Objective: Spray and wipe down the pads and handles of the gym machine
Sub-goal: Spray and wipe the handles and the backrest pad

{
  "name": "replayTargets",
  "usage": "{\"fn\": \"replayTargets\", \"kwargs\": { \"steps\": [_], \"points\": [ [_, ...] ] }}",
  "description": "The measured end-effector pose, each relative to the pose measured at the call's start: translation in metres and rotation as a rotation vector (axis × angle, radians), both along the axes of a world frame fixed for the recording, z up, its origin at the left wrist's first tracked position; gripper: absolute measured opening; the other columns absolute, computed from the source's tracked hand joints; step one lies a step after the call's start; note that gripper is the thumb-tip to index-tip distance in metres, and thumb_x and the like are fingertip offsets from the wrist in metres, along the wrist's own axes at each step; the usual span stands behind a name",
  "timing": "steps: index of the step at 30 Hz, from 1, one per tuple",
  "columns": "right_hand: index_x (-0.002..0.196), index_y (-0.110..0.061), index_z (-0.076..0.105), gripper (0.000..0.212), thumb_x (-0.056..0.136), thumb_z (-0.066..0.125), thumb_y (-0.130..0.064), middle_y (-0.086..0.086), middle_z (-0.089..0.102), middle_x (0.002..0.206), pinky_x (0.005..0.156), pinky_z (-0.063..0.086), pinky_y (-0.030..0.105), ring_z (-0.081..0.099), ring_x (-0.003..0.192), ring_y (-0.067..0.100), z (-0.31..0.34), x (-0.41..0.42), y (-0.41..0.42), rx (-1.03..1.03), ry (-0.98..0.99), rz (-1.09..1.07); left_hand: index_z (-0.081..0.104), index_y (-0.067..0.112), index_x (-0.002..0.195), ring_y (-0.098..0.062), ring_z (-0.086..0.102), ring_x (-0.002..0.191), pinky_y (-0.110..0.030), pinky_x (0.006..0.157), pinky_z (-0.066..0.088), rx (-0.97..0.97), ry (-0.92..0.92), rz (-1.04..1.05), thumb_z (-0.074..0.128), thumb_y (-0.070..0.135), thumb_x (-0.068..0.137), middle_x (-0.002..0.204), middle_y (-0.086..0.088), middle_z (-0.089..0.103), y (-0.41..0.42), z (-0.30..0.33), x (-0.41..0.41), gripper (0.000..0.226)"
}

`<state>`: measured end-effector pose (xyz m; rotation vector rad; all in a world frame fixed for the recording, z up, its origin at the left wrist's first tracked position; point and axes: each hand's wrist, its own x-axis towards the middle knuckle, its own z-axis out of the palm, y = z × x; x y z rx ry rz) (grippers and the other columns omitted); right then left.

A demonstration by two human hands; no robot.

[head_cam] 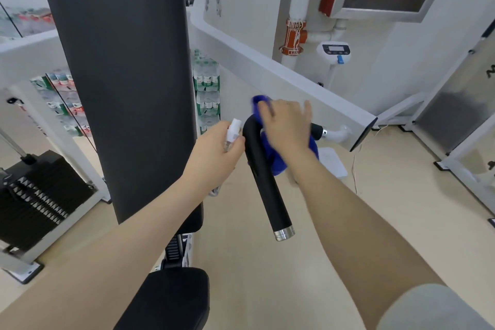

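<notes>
Wiping step: right hand (288, 126), fingers spread, pressing blue cloth (276, 161) on handle (263, 177); left hand (223, 151) gripping spray bottle (232, 132); next, probably lower grip.

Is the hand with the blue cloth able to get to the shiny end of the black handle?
Probably yes. The right hand presses the blue cloth near the black handle's bend; the grip below runs bare to the shiny end, nothing blocking.
</notes>
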<state>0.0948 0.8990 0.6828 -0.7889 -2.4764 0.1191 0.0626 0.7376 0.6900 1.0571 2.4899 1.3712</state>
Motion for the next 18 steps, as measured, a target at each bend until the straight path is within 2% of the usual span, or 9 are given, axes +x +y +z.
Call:
{"fn": "replayTargets", "kwargs": {
  "steps": [2, 4, 5, 7, 9, 11, 14, 16, 18],
  "points": [
    [0.061, -0.013, 0.053, 0.052, 0.097, 0.024, -0.036, 0.002, 0.056, 0.065, 0.104, 0.027, 0.044, 0.055, 0.085, 0.028, 0.001, 0.009, 0.022, -0.185, 0.022, -0.170, 0.053, 0.011, 0.097, -0.027, 0.060, 0.069, -0.044, 0.070, 0.055, -0.022, 0.011, -0.018, 0.047, 0.028, 0.093, 0.079, -0.006, 0.058, 0.000, -0.001, 0.001, 0.018],
    [0.054, -0.013, 0.044, 0.051, 0.097, 0.025, -0.033, -0.001, 0.044, 0.056, 0.097, 0.031, 0.041, 0.052, 0.080, 0.026, 0.003, 0.013, 0.028, -0.155, -0.003, -0.228, 0.054, 0.013, 0.102, -0.026, 0.060, 0.070, -0.044, 0.071, 0.055, -0.035, 0.010, -0.037, 0.047, 0.027, 0.093, 0.081, -0.005, 0.058, 0.003, 0.000, 0.001, 0.018],
    [0.057, -0.012, 0.045, 0.049, 0.098, 0.025, -0.032, -0.001, 0.044, 0.058, 0.091, 0.032, 0.039, 0.052, 0.080, 0.026, 0.005, 0.011, 0.022, -0.067, -0.010, -0.202, 0.054, 0.013, 0.103, -0.026, 0.061, 0.070, -0.043, 0.070, 0.055, -0.039, 0.008, -0.041, 0.046, 0.027, 0.093, 0.081, -0.006, 0.058, 0.005, 0.000, 0.001, 0.019],
    [0.074, -0.013, 0.055, 0.041, 0.098, 0.025, -0.027, 0.002, 0.053, 0.073, 0.078, 0.033, 0.037, 0.055, 0.082, 0.027, 0.008, 0.001, 0.001, 0.093, -0.042, 0.000, 0.054, 0.008, 0.102, -0.026, 0.060, 0.065, -0.042, 0.067, 0.055, -0.028, -0.002, -0.036, 0.046, 0.026, 0.093, 0.079, -0.010, 0.059, 0.009, 0.002, -0.001, 0.021],
    [0.095, -0.021, 0.062, 0.036, 0.098, 0.026, -0.026, -0.001, 0.062, 0.093, 0.079, 0.033, 0.036, 0.057, 0.092, 0.025, 0.009, -0.008, -0.015, 0.188, -0.110, 0.246, 0.053, 0.007, 0.101, -0.021, 0.057, 0.057, -0.034, 0.060, 0.052, -0.007, -0.035, -0.032, 0.046, 0.023, 0.093, 0.073, -0.009, 0.057, 0.013, 0.002, -0.004, 0.020],
    [0.101, -0.027, 0.062, 0.038, 0.099, 0.024, -0.029, -0.007, 0.064, 0.101, 0.085, 0.031, 0.035, 0.056, 0.095, 0.020, 0.011, -0.008, -0.013, 0.201, -0.150, 0.300, 0.052, 0.013, 0.104, -0.015, 0.055, 0.054, -0.027, 0.055, 0.051, -0.008, -0.052, -0.050, 0.047, 0.024, 0.093, 0.072, -0.003, 0.056, 0.017, 0.001, -0.006, 0.016],
    [0.095, -0.022, 0.056, 0.031, 0.098, 0.026, -0.027, -0.003, 0.061, 0.090, 0.077, 0.032, 0.034, 0.052, 0.081, 0.021, -0.002, 0.010, 0.012, 0.253, -0.146, 0.136, 0.047, 0.025, 0.115, -0.012, 0.057, 0.055, -0.026, 0.054, 0.053, -0.008, -0.066, -0.081, 0.051, 0.029, 0.092, 0.080, 0.000, 0.060, 0.022, -0.003, -0.007, 0.024],
    [0.096, -0.018, 0.052, 0.022, 0.097, 0.031, -0.023, 0.000, 0.056, 0.081, 0.071, 0.034, 0.034, 0.047, 0.073, 0.021, -0.010, 0.025, 0.027, 0.194, -0.167, -0.020, 0.045, 0.026, 0.120, -0.013, 0.058, 0.057, -0.028, 0.057, 0.055, -0.047, -0.047, -0.066, 0.053, 0.034, 0.091, 0.085, -0.001, 0.061, 0.025, -0.006, -0.009, 0.031],
    [0.096, -0.016, 0.050, 0.014, 0.097, 0.036, -0.021, 0.000, 0.049, 0.074, 0.068, 0.035, 0.033, 0.046, 0.069, 0.019, -0.008, 0.028, 0.030, 0.131, -0.181, -0.081, 0.044, 0.026, 0.123, -0.014, 0.059, 0.057, -0.028, 0.059, 0.056, -0.070, -0.051, -0.051, 0.054, 0.036, 0.090, 0.087, -0.002, 0.062, 0.026, -0.006, -0.012, 0.035]
  ]
}}
